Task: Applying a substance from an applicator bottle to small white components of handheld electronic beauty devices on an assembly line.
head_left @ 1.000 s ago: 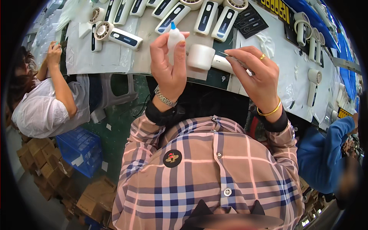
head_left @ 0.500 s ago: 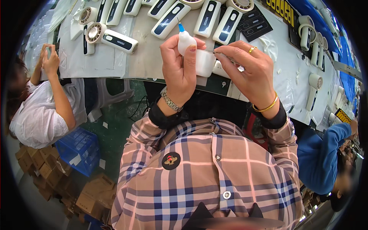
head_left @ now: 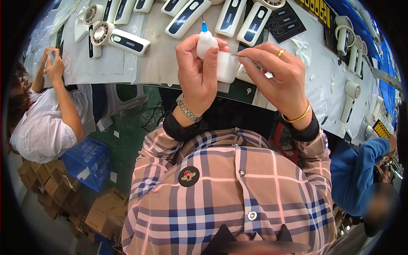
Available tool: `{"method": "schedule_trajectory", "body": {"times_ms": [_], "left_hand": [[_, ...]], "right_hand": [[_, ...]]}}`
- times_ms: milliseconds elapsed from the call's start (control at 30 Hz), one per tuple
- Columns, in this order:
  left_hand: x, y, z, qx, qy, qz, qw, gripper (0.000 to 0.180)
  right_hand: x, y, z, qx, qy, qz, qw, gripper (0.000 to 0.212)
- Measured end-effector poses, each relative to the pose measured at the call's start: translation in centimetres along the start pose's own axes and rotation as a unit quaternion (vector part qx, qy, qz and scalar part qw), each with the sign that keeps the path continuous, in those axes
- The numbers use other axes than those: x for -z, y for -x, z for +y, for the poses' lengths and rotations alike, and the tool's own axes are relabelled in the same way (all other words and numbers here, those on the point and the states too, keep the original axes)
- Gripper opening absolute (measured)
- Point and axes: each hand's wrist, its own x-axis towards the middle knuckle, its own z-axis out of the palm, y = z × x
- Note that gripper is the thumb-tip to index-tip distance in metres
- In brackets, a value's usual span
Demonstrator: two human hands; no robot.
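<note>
My left hand (head_left: 196, 80) is closed around a small white squeeze bottle (head_left: 206, 46), whose blue needle tip (head_left: 204, 27) points up and away from me. The same hand also steadies a white rounded plastic part (head_left: 228, 70) beside the bottle. Pinched between the thumb and fingers of my right hand (head_left: 278, 76) is a thin metal tool that looks like tweezers (head_left: 235, 55). Its tip meets the far edge of the white part. Whether the tip grips anything is too small to tell.
Several white handheld fans (head_left: 129, 42) with dark panels lie across the table, more at its right side (head_left: 350, 100). A black sheet (head_left: 285, 22) lies beyond my right hand. Co-workers sit at left (head_left: 46, 123) and right (head_left: 357, 174). A blue crate (head_left: 89, 163) stands on the floor.
Both hands keep nearly the same pose, with the tool tip still at the white part's edge. The view has shifted slightly, so the table and fans sit a little differently in the picture.
</note>
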Motion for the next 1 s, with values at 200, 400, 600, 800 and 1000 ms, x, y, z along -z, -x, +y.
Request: {"method": "schedule_trajectory", "body": {"times_ms": [200, 400, 600, 800, 1000], "left_hand": [[0.12, -0.14, -0.18, 0.002, -0.003, 0.001, 1.0, 0.028], [0.21, -0.17, -0.35, 0.005, 0.0, -0.001, 1.0, 0.028], [0.04, 0.2, -0.77, 0.016, 0.008, 0.004, 1.0, 0.028], [-0.03, 0.37, -0.91, 0.013, -0.01, 0.0, 1.0, 0.028], [0.69, 0.06, -0.45, 0.004, -0.026, 0.026, 0.999, 0.028]], "right_hand": [[-0.15, 0.0, -0.05, -0.008, 0.008, 0.002, 1.0, 0.018], [-0.23, -0.23, -0.08, -0.008, 0.012, -0.007, 1.0, 0.017], [0.18, -0.66, -0.69, -0.011, 0.049, -0.029, 0.998, 0.015], [-0.04, -0.76, -0.89, 0.018, 0.097, -0.023, 0.995, 0.016], [-0.1, -0.3, -0.61, 0.018, 0.097, -0.017, 0.995, 0.015]]}}
